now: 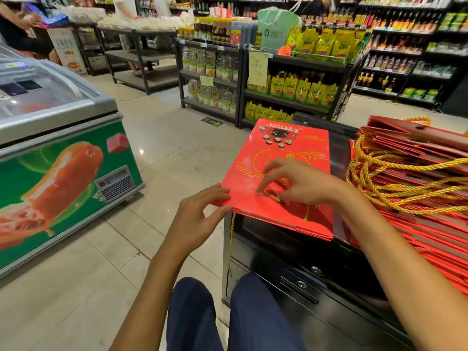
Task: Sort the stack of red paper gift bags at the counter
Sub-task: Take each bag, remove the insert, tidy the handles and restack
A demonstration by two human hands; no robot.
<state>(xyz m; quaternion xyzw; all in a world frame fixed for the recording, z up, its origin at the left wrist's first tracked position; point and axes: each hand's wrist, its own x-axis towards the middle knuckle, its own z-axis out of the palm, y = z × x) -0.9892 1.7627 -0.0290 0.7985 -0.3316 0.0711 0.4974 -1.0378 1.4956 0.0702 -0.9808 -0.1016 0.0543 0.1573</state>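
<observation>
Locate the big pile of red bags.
Head view, far right: the pile lies on the black counter, right of the flat bag under the right hand.

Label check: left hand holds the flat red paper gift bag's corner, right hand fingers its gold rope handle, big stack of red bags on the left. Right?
No: head view shows the big stack of red bags on the right. The left hand, right hand, flat red paper gift bag, gold rope handle are as stated.

Your top bag (278,160): red, thin gold circle and cloud lines, dark print at far edge, possibly food. Cords (364,171): twisted yellow-gold. Bench (291,254): black. Freezer (63,178) front: green, orange sausage picture.
</observation>
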